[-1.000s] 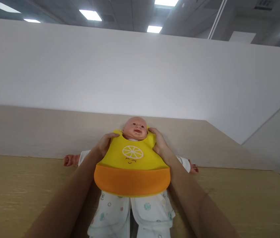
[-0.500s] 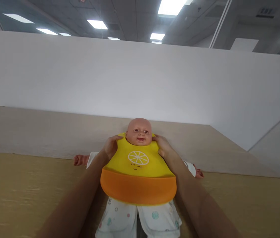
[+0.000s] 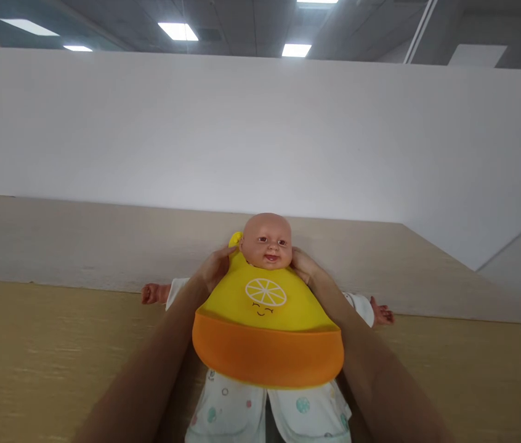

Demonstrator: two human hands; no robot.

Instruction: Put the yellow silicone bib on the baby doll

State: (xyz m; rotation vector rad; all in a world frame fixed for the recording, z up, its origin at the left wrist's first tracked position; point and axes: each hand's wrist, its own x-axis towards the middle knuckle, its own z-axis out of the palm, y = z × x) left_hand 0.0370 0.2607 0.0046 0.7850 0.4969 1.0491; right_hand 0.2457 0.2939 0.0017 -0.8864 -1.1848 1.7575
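A baby doll (image 3: 267,237) lies face up with its arms spread, dressed in a white outfit (image 3: 309,409) with coloured dots. Over its chest lies a yellow bib (image 3: 260,317) with a citrus slice print and an orange pocket (image 3: 267,354) along the bottom. My left hand (image 3: 217,267) is closed on the bib's neck strap at the left of the doll's head, and the knobbed strap end sticks up above the fingers. At the other side of the neck my right hand (image 3: 305,266) grips the bib's neck edge, its fingertips hidden behind the doll's head.
The doll rests on a tan surface (image 3: 48,357). Behind its head a pale beige strip (image 3: 80,240) meets a white partition wall (image 3: 242,135). The wall turns toward me at the right. Ceiling lights show above it.
Both hands have moved in closer to the doll's neck along the bib straps. The left strap end now stands up beside the head. The view has tilted slightly down.
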